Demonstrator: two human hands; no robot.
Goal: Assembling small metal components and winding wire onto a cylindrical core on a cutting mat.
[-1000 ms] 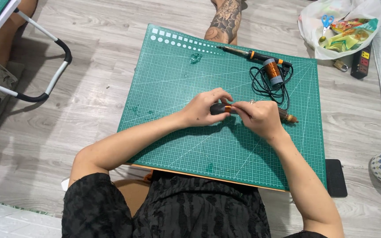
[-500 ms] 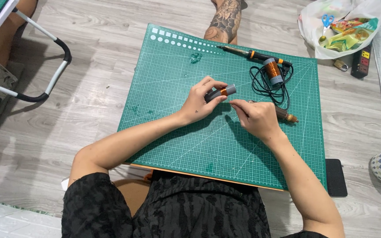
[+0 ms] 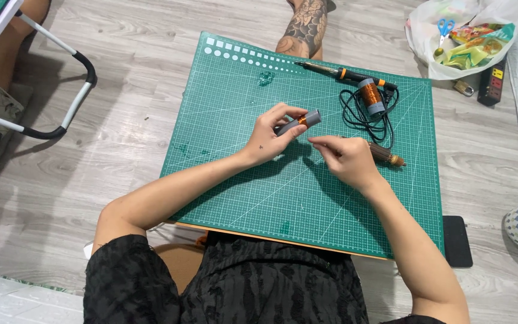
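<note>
Grey spool (image 3: 300, 122) clamped in left hand (image 3: 269, 135) | right hand (image 3: 343, 159) pinched (contents unclear) | white bag (image 3: 460, 36) far right.

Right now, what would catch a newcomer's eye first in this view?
The big green cutting mat filling the middle of the floor, with the left hand lifting a grey spool of copper wire above it and the right hand pinching close beside. At the mat's far right lie a soldering iron and a black cord.
</note>
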